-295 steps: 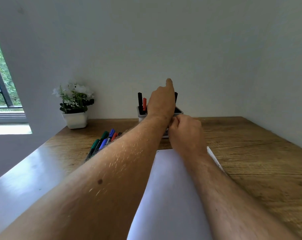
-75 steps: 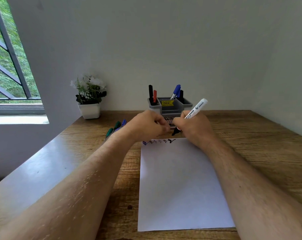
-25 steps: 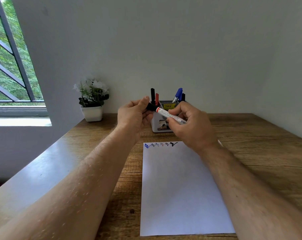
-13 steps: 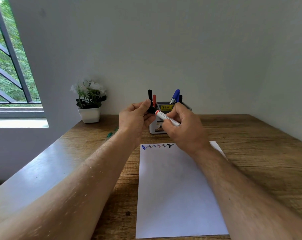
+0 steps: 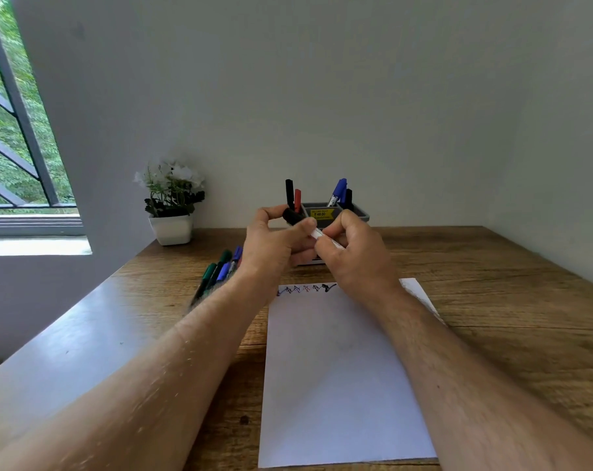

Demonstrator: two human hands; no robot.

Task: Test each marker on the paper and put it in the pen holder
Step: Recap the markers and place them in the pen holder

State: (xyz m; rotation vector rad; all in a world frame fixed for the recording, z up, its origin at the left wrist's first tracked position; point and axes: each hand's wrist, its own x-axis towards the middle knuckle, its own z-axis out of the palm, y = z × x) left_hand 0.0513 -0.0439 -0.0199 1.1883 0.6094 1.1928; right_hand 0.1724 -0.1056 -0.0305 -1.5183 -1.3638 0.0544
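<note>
Indoors, wooden desk [image 5: 492,300] meets grey wall [image 5: 356,96].

Brown wood-grain table [image 5: 492,300]. White paper sheet [image 5: 339,385] lies flat at centre, coloured scribbles along its far edge. Beyond paper: grey pen holder [image 5: 361,215]. Left of paper: loose green and blue markers [image 5: 220,270]. Far left of paper: white potted plant [image 5: 171,229].

- We see the paper [image 5: 342,375] lying on the table [image 5: 512,317], between both forearms.
- Behind the paper stands the pen holder [image 5: 353,212], markers upright in it.
- Loose markers [image 5: 220,270] lie left of the paper.
- The potted plant [image 5: 171,205] stands further left, against the wall.
</note>
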